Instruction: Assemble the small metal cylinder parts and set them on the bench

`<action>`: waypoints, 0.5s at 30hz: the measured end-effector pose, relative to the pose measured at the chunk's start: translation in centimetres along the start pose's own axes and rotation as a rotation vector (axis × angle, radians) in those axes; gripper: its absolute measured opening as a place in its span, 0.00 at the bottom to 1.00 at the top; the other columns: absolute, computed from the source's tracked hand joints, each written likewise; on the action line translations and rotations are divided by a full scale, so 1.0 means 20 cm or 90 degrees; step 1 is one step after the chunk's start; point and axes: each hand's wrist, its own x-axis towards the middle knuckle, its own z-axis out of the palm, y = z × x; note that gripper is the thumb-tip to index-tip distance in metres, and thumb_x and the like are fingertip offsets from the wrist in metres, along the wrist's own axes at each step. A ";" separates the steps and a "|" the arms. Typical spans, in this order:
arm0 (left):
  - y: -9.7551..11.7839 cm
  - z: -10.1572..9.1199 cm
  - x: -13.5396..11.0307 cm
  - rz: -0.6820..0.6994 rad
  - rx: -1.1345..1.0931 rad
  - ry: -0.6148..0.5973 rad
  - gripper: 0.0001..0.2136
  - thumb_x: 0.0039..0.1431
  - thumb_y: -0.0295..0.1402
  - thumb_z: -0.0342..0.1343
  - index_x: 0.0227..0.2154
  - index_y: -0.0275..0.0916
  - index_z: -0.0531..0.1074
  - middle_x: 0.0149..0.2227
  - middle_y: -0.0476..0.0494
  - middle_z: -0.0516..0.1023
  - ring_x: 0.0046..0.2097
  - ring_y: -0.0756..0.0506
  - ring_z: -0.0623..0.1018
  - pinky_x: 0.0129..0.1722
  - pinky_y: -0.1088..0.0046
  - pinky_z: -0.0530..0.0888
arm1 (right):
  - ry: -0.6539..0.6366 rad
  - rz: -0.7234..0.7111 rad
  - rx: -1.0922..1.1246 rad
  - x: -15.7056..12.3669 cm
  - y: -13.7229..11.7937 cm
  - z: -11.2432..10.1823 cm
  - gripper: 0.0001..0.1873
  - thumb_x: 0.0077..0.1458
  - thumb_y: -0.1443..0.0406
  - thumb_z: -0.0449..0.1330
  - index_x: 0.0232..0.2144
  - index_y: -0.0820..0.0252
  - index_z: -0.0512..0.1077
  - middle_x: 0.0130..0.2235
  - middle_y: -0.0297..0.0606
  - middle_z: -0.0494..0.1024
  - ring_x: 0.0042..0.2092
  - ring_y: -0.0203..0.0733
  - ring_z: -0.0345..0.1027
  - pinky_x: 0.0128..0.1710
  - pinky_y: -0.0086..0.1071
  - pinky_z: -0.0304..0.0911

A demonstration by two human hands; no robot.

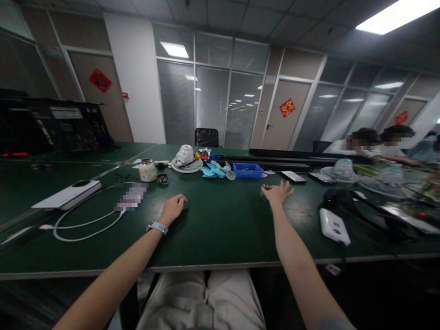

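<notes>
Reaching: the right hand (277,192) is stretched forward over the counter (220,233), its thumb side brought to a small piece (266,186), its other fingers fanned wide; whether the piece is pinched or only touched cannot be told.
Small piece: it is seen at the right hand's thumb side, nearer than the tray (247,171); its exact shape is too small to be made out.
Handling: by its size, it is judged light and probably stiff; a smooth surface, if present, could let it slip, and its fragility cannot be judged from here.
Hold: opposite sides are best taken between thumb and forefinger tips, with only mild pressure applied.
Left hand (173,209): it is laid low at the counter, fingers loosely curled; nothing is seen held, though the inside of the curl is hidden. A watch (158,227) is worn at its wrist.
Fan parts: a white housing (186,155), a grille (187,168) and blue blades (213,170) are set beyond the hands, left of the tray.
Left side: a jar (147,171) is stood upright near the grille.
Right side: a white device (334,226) is placed near the counter's edge.
</notes>
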 end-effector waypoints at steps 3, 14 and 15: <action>0.01 0.00 -0.01 -0.004 0.018 0.047 0.13 0.58 0.34 0.43 0.37 0.41 0.72 0.27 0.46 0.77 0.32 0.44 0.76 0.31 0.72 0.66 | 0.010 -0.087 0.032 -0.08 -0.10 -0.04 0.23 0.46 0.47 0.60 0.33 0.58 0.80 0.62 0.48 0.58 0.65 0.60 0.33 0.60 0.60 0.23; 0.27 0.05 -0.12 0.237 -0.197 0.112 0.18 0.59 0.41 0.53 0.49 0.40 0.64 0.48 0.39 0.78 0.49 0.42 0.77 0.48 0.64 0.72 | -0.138 -0.450 0.411 -0.76 -0.72 -0.26 0.15 0.45 0.50 0.64 0.30 0.52 0.79 0.56 0.39 0.68 0.62 0.50 0.49 0.62 0.51 0.33; 0.29 0.05 -0.13 0.239 -0.218 0.088 0.18 0.59 0.41 0.53 0.50 0.41 0.64 0.48 0.39 0.78 0.50 0.42 0.77 0.49 0.63 0.72 | -0.151 -0.469 0.432 -0.79 -0.75 -0.27 0.14 0.45 0.52 0.65 0.31 0.53 0.78 0.54 0.39 0.70 0.61 0.48 0.52 0.62 0.49 0.36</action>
